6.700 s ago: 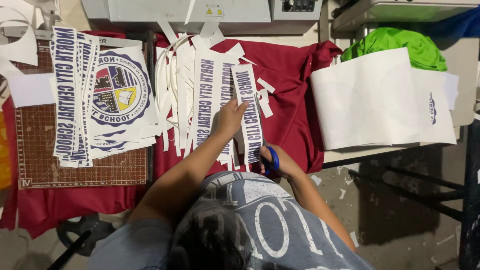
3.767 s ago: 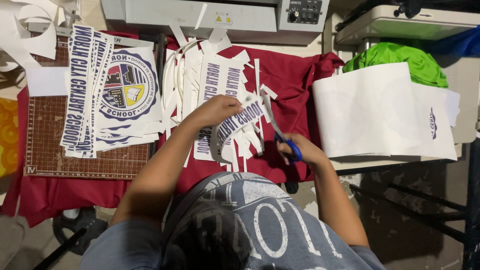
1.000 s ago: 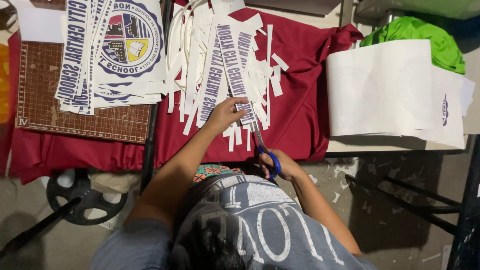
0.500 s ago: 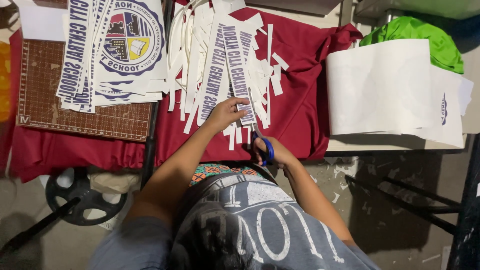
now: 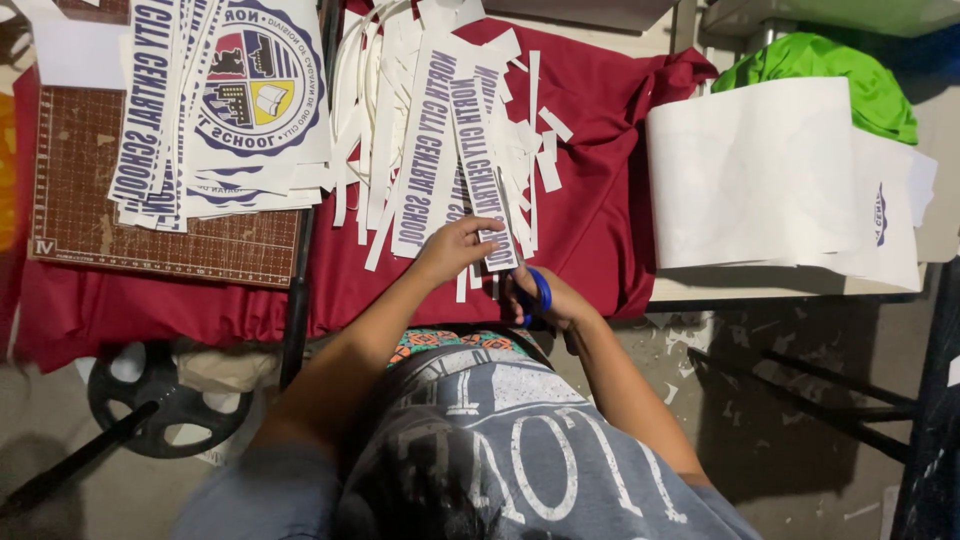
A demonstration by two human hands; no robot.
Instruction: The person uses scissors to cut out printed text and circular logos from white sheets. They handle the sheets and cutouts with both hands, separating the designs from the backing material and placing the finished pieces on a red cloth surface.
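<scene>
On the dark red cloth (image 5: 590, 230) spread over the table, the left hand (image 5: 452, 248) pinches the lower end of a long white printed paper strip with blue lettering (image 5: 480, 170). Just right of it, at the cloth's near edge, the right hand (image 5: 548, 300) has its fingers closed through blue-handled scissors (image 5: 537, 292), whose blades are hidden. Loose white paper offcuts (image 5: 372, 120) lie left of the strip.

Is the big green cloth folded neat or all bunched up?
Bunched up. The green cloth sits in a rumpled, lumpy heap behind the white paper sheets, with no flat folds showing.
</scene>
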